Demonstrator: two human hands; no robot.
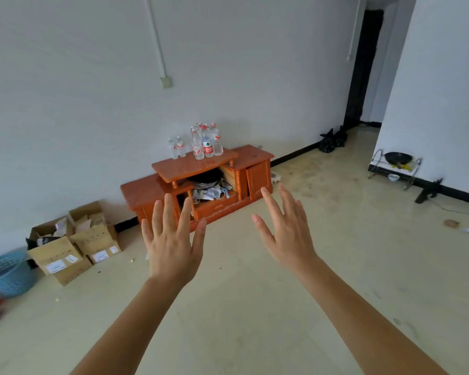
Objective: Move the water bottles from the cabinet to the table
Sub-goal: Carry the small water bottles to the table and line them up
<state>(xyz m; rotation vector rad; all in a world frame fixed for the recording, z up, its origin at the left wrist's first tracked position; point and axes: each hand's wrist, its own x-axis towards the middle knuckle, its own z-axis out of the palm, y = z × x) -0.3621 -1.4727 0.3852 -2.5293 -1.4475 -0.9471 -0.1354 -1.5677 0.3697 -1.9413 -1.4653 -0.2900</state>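
Left hand [171, 244] and right hand [284, 234] spread wide, holding nothing.
Water bottles [205, 142] look smooth, maybe slippery; best grabbed round the middle.

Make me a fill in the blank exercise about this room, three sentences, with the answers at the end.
1. The water bottles stand on top of the orange ____.
2. The left hand and the right hand are spread open and hold ____.
3. The plastic basket on the floor beside the cardboard boxes is ____ in colour.

Missing words: cabinet; nothing; blue.
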